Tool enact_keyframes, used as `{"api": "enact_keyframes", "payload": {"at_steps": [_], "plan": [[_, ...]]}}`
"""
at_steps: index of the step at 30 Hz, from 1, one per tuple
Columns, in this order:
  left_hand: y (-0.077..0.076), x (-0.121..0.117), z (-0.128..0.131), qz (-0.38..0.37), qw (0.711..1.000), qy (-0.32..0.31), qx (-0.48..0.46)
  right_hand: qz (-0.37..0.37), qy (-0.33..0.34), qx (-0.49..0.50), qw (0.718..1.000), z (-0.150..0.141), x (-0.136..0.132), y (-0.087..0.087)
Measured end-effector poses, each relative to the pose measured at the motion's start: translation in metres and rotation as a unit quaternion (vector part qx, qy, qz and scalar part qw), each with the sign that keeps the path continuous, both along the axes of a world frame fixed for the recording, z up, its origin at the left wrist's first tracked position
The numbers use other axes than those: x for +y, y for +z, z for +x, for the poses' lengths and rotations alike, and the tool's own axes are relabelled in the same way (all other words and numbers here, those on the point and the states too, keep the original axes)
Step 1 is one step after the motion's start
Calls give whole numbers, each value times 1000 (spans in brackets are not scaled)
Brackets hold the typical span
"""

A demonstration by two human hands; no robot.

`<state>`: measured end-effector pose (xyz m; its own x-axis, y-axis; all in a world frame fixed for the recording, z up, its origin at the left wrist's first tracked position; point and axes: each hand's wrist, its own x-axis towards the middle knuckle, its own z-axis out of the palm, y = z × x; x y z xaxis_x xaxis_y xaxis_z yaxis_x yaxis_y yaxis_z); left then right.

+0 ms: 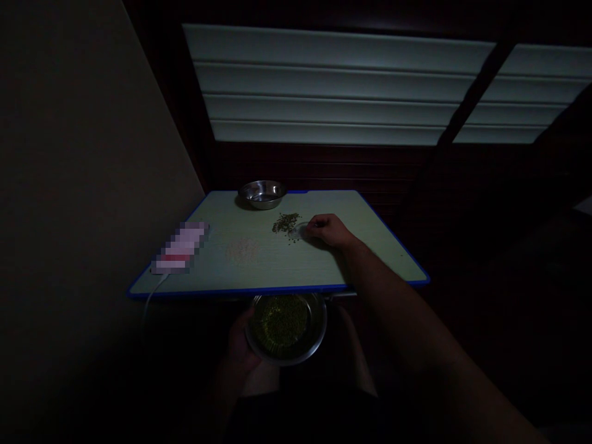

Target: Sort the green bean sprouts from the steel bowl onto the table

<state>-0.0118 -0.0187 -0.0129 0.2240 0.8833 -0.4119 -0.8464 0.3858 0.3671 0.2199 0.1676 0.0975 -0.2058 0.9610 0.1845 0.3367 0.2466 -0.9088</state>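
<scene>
My left hand (243, 342) grips the rim of a metal bowl (318, 342) just below the table's front edge. Small green beans (283, 320), like mung beans, lie inside this bowl. Over the table, my right hand (328, 230) is closed with fingers pinched on a small translucent piece (298, 230), whose exact kind is too dim to make out. That piece touches the right side of a loose pile of brownish-green beans (285, 222). Closer to me on the left, a patch of pale grains (242, 251) is spread over the tabletop.
The small table (296, 271) has a blue edge. At its back stands a second metal bowl (263, 196). A blurred-out phone-like device (180, 248) with a white cable (150, 299) lies at the left edge. A wall and a slatted door (324, 86) stand close by.
</scene>
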Motion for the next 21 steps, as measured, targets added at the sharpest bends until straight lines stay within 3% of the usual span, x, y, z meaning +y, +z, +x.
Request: {"api": "enact_keyframes", "payload": {"at_steps": [21], "plan": [[-4,1,-1,-12,1000,-8,-2,14,38,-24,999,-6,0,1]]}}
